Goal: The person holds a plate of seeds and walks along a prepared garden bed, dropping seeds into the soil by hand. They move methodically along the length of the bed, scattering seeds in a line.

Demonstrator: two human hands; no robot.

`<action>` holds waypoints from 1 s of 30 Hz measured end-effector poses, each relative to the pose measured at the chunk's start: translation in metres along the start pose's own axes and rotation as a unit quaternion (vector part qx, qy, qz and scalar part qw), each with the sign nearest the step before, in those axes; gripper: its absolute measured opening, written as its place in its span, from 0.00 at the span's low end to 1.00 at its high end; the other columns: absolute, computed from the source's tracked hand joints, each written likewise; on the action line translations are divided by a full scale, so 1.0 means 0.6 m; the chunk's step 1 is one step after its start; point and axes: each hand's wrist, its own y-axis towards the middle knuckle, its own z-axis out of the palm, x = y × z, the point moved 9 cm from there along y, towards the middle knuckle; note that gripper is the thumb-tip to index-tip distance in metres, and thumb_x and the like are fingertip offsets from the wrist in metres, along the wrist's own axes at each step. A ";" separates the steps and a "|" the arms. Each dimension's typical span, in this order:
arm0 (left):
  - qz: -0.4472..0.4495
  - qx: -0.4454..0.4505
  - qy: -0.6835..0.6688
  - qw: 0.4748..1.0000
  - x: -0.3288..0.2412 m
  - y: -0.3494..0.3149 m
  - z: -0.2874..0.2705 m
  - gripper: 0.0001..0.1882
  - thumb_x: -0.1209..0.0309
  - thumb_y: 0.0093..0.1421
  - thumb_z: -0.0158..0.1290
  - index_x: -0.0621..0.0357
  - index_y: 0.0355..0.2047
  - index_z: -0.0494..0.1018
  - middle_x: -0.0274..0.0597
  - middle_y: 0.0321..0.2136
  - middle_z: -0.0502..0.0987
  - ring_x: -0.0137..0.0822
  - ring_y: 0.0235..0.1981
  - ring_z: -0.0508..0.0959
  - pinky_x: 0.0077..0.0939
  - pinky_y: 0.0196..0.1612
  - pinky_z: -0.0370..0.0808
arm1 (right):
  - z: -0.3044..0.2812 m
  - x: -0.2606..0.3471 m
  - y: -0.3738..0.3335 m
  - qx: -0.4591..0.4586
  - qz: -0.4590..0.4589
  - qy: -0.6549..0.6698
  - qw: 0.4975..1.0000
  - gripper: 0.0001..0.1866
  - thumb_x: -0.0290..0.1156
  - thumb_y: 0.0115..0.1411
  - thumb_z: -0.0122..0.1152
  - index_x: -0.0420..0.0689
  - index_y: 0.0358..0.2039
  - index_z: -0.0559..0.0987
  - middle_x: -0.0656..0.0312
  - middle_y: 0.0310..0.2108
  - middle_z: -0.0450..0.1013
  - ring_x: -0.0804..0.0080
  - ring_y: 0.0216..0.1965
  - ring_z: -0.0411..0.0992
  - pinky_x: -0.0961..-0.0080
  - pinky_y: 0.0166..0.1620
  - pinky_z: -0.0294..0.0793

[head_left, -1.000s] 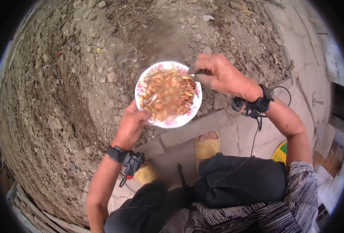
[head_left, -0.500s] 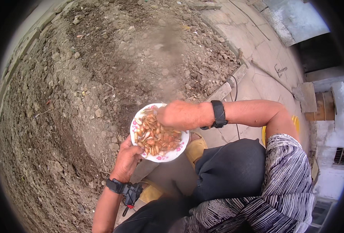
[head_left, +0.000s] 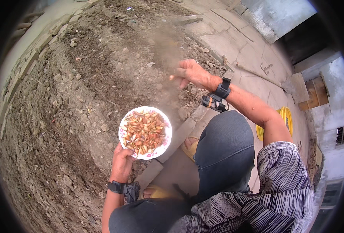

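Observation:
My left hand (head_left: 122, 160) grips the near left rim of a white plate (head_left: 163, 144) with a pink flower pattern, thumb on top. On the plate lies a heap of small reddish-brown bulbs (head_left: 145, 130) with pale tips, like onion sets or shallots. Away from the plate, to its upper right, my right hand (head_left: 195, 74) hovers over the soil, fingers pinched together. A small orange-brown bulb (head_left: 171, 77) shows at its fingertips. Black straps with small devices sit on both wrists.
Loose, stony soil (head_left: 75, 112) fills the left and middle. A stone edging (head_left: 178, 139) divides it from the paved ground (head_left: 218, 39). A yellow bucket (head_left: 286, 120) stands behind my right arm, and a long-handled tool (head_left: 259, 75) lies on the paving.
My right hand has left the plate and moved up and right over the soil, a bulb at its fingertips. The plate in my left hand has shifted slightly left.

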 end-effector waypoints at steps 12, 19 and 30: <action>0.097 -0.097 0.025 0.990 -0.122 0.019 -0.009 0.36 0.85 0.45 0.46 0.68 0.58 0.55 0.53 0.55 0.65 0.47 0.54 0.70 0.42 0.55 0.71 | -0.566 -0.333 0.045 -0.221 0.136 -0.139 0.956 0.06 0.27 0.50 0.65 0.37 0.26 0.80 0.63 0.21 0.74 0.79 0.20 0.71 0.80 0.21 0.74; 0.057 -0.153 0.045 0.986 -0.115 0.095 0.126 0.35 0.83 0.47 0.47 0.66 0.59 0.54 0.54 0.57 0.63 0.49 0.56 0.68 0.44 0.57 0.69 | -0.478 -0.440 0.155 -0.030 -0.021 -0.513 0.858 0.08 0.24 0.42 0.62 0.38 0.26 0.80 0.47 0.26 0.75 0.52 0.33 0.75 0.64 0.36 0.76; 0.069 -0.118 0.026 0.990 -0.059 0.266 0.290 0.34 0.84 0.50 0.46 0.67 0.59 0.53 0.54 0.58 0.61 0.49 0.58 0.65 0.45 0.60 0.66 | -0.398 -0.498 0.218 0.148 -0.103 -0.583 0.792 0.07 0.24 0.38 0.61 0.40 0.23 0.78 0.49 0.27 0.74 0.50 0.34 0.74 0.59 0.35 0.74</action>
